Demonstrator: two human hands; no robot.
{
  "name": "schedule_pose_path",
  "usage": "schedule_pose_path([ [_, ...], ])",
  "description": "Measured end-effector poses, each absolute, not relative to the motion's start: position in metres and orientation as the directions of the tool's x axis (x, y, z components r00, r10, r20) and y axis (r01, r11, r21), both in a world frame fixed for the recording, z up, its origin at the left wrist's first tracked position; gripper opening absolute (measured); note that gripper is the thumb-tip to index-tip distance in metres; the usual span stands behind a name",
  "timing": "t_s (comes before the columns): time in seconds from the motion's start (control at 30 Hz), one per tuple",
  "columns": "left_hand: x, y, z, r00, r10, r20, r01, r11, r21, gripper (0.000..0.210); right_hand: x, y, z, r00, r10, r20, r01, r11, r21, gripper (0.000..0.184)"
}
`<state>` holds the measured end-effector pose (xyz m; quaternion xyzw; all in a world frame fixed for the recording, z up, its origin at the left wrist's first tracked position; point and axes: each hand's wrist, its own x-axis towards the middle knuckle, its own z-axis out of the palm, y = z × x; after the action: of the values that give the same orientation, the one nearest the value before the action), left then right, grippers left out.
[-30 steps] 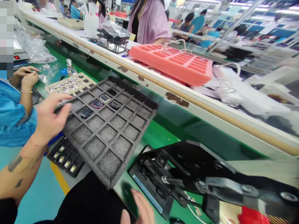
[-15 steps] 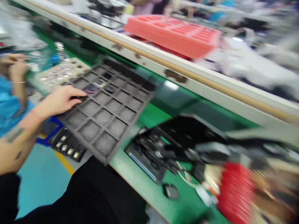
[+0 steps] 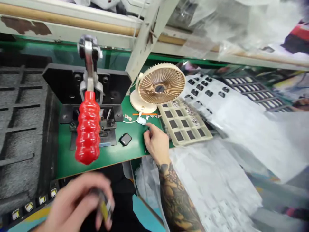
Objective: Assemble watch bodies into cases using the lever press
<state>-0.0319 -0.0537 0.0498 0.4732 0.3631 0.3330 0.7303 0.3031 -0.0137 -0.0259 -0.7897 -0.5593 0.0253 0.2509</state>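
My left hand, blurred, is low in front of my lap. Its fingers are closed on a small dark part with a yellow and a silvery side; its exact kind is unclear. My right hand rests at the bench edge, fingers curled around something dark and mostly hidden. Just beyond its index finger lies a small white tag-like piece on a thin cord. To its left a black smartwatch case lies on the green bench. Farther left stands a black press fixture with a red ribbed handle.
A grey foam tray lies at left, above a black strip of small parts. A cream fan stands behind my right hand, beside a compartment box. White plastic sheets spread at right. An orange stick lies near the fan.
The view has swung right. My left hand has left the foam tray and is now over my lap with a small part. My right hand has come into view.
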Motion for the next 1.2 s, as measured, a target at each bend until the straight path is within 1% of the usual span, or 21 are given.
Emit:
schedule_pose_path([
  [0.07,-0.014,-0.038,0.032,0.515,0.827,-0.225,-0.198,0.37,0.908,0.026,0.3,-0.019,-0.031,0.439,0.835,0.332,0.765,-0.153,-0.626,0.03],
  [0.13,-0.002,-0.017,0.019,0.494,0.85,-0.181,-0.207,0.317,0.925,0.026,0.291,-0.027,-0.034,0.537,0.766,0.354,0.534,0.017,-0.846,0.025],
  [0.17,0.001,-0.009,0.014,0.484,0.864,-0.139,-0.186,0.256,0.949,0.028,0.284,-0.031,-0.034,0.556,0.758,0.342,0.387,0.128,-0.913,0.025],
  [0.2,0.001,-0.002,0.01,0.474,0.876,-0.092,-0.154,0.185,0.971,0.031,0.276,-0.035,-0.033,0.542,0.77,0.337,0.251,0.235,-0.939,0.027],
  [0.23,-0.001,0.002,0.007,0.459,0.887,-0.057,-0.108,0.119,0.987,0.036,0.266,-0.038,-0.031,0.501,0.792,0.349,0.155,0.315,-0.936,0.028],
  [0.27,-0.003,0.003,0.004,0.433,0.9,-0.038,-0.052,0.067,0.996,0.043,0.255,-0.04,-0.029,0.443,0.814,0.377,0.109,0.368,-0.923,0.028],
  [0.33,-0.007,0.0,-0.001,0.356,0.934,-0.03,0.056,0.011,0.998,0.06,0.233,-0.042,-0.024,0.317,0.841,0.439,0.127,0.421,-0.898,0.029],
  [0.37,-0.008,-0.003,-0.003,0.316,0.948,-0.024,0.08,-0.002,0.997,0.065,0.222,-0.042,-0.022,0.267,0.842,0.469,0.152,0.444,-0.883,0.029],
  [0.4,-0.009,-0.007,-0.006,0.283,0.959,-0.014,0.079,-0.009,0.997,0.065,0.213,-0.041,-0.02,0.229,0.834,0.502,0.173,0.472,-0.864,0.027],
  [0.5,-0.007,-0.015,-0.013,0.204,0.979,0.019,0.011,-0.021,1.0,0.045,0.191,-0.037,-0.016,0.131,0.775,0.618,0.25,0.577,-0.777,0.025],
  [0.57,-0.007,-0.016,-0.015,0.195,0.981,0.015,-0.04,-0.007,0.999,0.037,0.183,-0.033,-0.014,0.091,0.747,0.658,0.295,0.611,-0.735,0.028],
  [0.63,-0.008,-0.014,-0.015,0.192,0.981,0.009,-0.086,0.008,0.996,0.038,0.177,-0.03,-0.013,0.103,0.752,0.651,0.285,0.605,-0.744,0.03],
  [0.7,-0.009,-0.011,-0.013,0.184,0.983,0.025,-0.115,-0.004,0.993,0.038,0.172,-0.029,-0.014,0.158,0.769,0.619,0.261,0.572,-0.777,0.029],
  [0.8,-0.01,-0.006,-0.007,0.159,0.983,0.095,-0.101,-0.079,0.992,0.035,0.166,-0.03,-0.019,0.223,0.781,0.584,0.281,0.522,-0.805,0.025],
  [0.87,-0.01,-0.005,-0.003,0.141,0.983,0.114,-0.101,-0.1,0.99,0.033,0.165,-0.031,-0.021,0.234,0.795,0.559,0.294,0.491,-0.82,0.023],
  [0.93,-0.009,-0.004,-0.001,0.13,0.986,0.103,-0.119,-0.088,0.989,0.032,0.165,-0.033,-0.021,0.235,0.816,0.528,0.288,0.46,-0.84,0.02],
  [1.0,-0.009,-0.004,0.0,0.126,0.987,0.103,-0.132,-0.087,0.987,0.032,0.168,-0.035,-0.019,0.22,0.82,0.528,0.28,0.466,-0.839,0.015],
  [1.1,-0.008,-0.006,-0.002,0.127,0.987,0.101,-0.114,-0.087,0.99,0.033,0.17,-0.038,-0.017,0.157,0.812,0.562,0.299,0.503,-0.811,0.025],
  [1.13,-0.008,-0.007,-0.003,0.124,0.989,0.085,-0.108,-0.072,0.992,0.033,0.169,-0.039,-0.017,0.157,0.811,0.564,0.304,0.503,-0.809,0.026],
  [1.2,-0.008,-0.008,-0.004,0.111,0.993,0.035,-0.122,-0.021,0.992,0.034,0.166,-0.04,-0.016,0.218,0.806,0.551,0.28,0.489,-0.826,0.021],
])
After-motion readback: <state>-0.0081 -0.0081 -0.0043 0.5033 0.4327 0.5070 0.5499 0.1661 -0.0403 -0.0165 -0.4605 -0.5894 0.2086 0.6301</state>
